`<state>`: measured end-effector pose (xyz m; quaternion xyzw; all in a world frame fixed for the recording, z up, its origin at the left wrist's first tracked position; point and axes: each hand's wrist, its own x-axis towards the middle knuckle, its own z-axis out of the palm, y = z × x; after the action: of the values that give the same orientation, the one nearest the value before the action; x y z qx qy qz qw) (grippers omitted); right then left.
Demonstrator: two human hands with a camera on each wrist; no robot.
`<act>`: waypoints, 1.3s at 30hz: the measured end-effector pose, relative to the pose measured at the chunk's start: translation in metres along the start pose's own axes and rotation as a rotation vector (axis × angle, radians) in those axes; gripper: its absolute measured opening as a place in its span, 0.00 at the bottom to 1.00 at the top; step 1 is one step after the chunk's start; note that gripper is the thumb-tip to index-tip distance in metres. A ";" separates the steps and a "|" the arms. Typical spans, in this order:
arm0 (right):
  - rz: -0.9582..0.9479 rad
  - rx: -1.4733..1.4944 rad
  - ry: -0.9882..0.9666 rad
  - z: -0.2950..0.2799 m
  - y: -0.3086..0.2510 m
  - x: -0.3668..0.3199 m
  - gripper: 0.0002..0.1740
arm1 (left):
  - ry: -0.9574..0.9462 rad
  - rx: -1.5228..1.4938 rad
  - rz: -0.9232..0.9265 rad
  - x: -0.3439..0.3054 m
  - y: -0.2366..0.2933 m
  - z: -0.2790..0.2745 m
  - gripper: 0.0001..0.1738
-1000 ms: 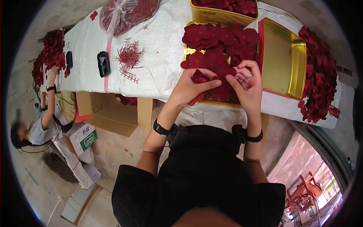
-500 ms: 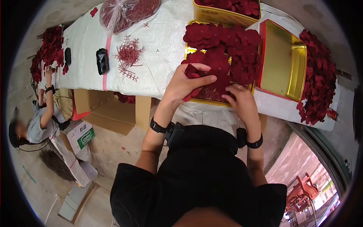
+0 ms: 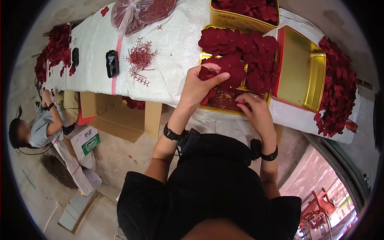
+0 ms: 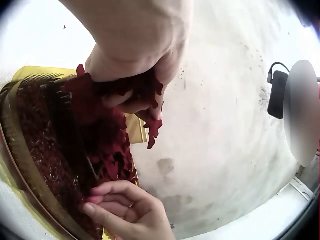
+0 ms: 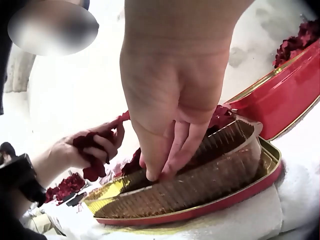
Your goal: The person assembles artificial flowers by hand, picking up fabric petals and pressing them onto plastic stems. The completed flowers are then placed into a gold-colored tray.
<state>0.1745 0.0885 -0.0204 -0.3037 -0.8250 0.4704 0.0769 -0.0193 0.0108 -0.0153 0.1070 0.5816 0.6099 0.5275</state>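
In the head view, the left hand [image 3: 202, 86] curls round several dark red flower-shaped pieces [image 3: 207, 73], over the left side of a gold-edged tray [image 3: 224, 110]. The left wrist view shows the same pieces [image 4: 154, 132] sticking out below that palm. The right hand [image 3: 258, 114] is lower, at the tray's near right part, thumb and fingertips close together among small red bits [image 4: 55, 165]; whether they pinch a bit cannot be told. From the right wrist, the right hand [image 5: 172, 100] reaches over the ribbed clear liner [image 5: 200, 185]. Stacked red flowers [image 3: 260, 60] fill the far part.
An empty gold tin [image 3: 300, 68] lies right of the tray; a gold tin of flowers [image 3: 244, 18] stands behind. Red sprigs [image 3: 141, 56], a black object [image 3: 112, 64] and a plastic bag [image 3: 140, 14] are left. Flower heaps lie at both table ends. Another person [image 3: 44, 124] is far left.
The right hand has moved from beside the left hand down to the tray's near part. The left hand keeps its pieces, moving slightly left and up, leaving more of the near compartment visible.
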 end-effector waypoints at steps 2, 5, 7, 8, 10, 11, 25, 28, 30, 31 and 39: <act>-0.008 0.083 0.017 -0.006 -0.003 0.000 0.11 | 0.007 -0.006 0.024 0.001 0.000 0.001 0.12; -0.009 0.180 0.056 -0.016 -0.008 0.001 0.12 | 0.026 -0.005 0.030 0.000 0.002 0.006 0.13; 0.001 0.263 0.109 -0.023 -0.015 0.003 0.12 | 0.042 -0.006 0.024 -0.002 0.005 0.010 0.14; 0.000 0.423 0.162 -0.023 -0.016 0.003 0.12 | 0.047 0.008 0.013 -0.005 0.008 0.011 0.13; -0.014 0.736 0.268 -0.023 -0.020 0.006 0.12 | 0.055 0.034 0.000 -0.008 0.013 0.013 0.13; 0.000 0.830 0.273 -0.024 -0.022 0.008 0.12 | 0.037 0.004 0.007 -0.007 0.012 0.013 0.12; -0.295 0.725 0.464 -0.008 -0.030 0.027 0.11 | 0.038 -0.064 0.095 -0.016 0.016 0.033 0.10; -0.412 0.457 0.539 -0.014 -0.034 0.028 0.10 | 0.051 -0.010 0.140 -0.019 0.018 0.034 0.10; -0.447 0.376 0.542 -0.018 -0.036 0.030 0.10 | 0.055 0.026 0.165 -0.019 0.019 0.035 0.10; -0.442 0.390 0.526 -0.019 -0.037 0.032 0.10 | 0.062 0.041 0.181 -0.018 0.020 0.036 0.10; -0.242 0.806 0.399 -0.012 -0.028 0.034 0.11 | 0.067 0.079 0.209 -0.018 0.020 0.039 0.11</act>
<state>0.1405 0.1062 0.0040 -0.2355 -0.5752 0.6734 0.4003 0.0068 0.0243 0.0213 0.1671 0.6082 0.6414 0.4368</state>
